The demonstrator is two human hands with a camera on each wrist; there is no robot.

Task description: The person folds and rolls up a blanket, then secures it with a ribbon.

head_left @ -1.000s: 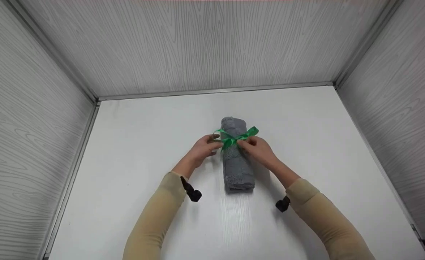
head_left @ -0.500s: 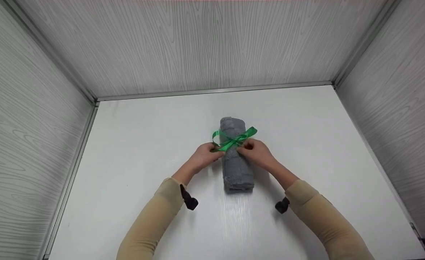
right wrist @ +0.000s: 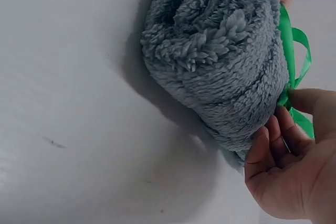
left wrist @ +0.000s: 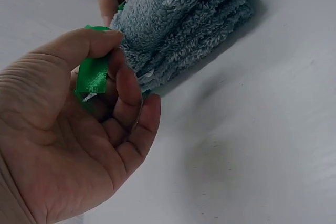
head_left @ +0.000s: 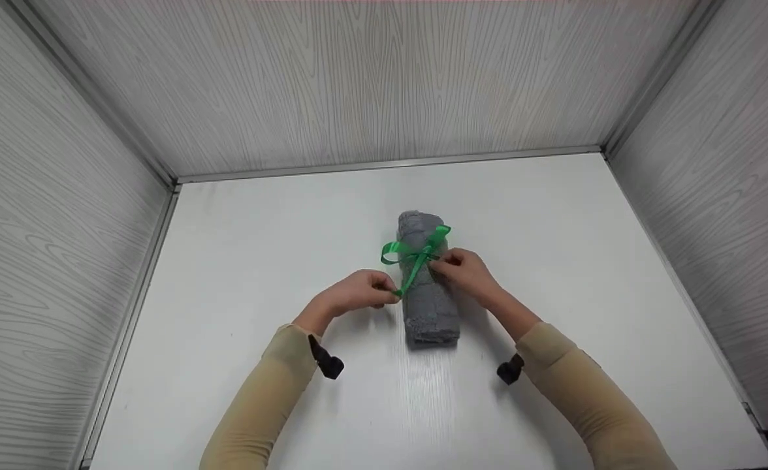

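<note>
A rolled grey fluffy towel [head_left: 431,313] lies lengthwise on the white table, with a green ribbon [head_left: 414,273] tied in a bow about its middle. My left hand [head_left: 361,290], at the towel's left side, pinches one ribbon tail between thumb and fingers; the tail's cut end [left wrist: 93,80] pokes out of the grip in the left wrist view. On the other side, my right hand [head_left: 469,273] pinches the ribbon near the knot, its other fingertips against the towel [right wrist: 226,77] in the right wrist view. One loop stands out to the left, another piece points up and right.
Pale wood-grain panels [head_left: 384,85] enclose the table [head_left: 260,248] at the back and both sides. Metal strips run along their lower edges. A small black wrist camera [head_left: 327,362] sits at the left cuff, and another black camera [head_left: 509,371] at the right.
My left hand has moved down toward the front, drawing the ribbon tail with it from the bow. The ribbon's upper right piece has swung inward over the towel. My right hand has hardly moved.
</note>
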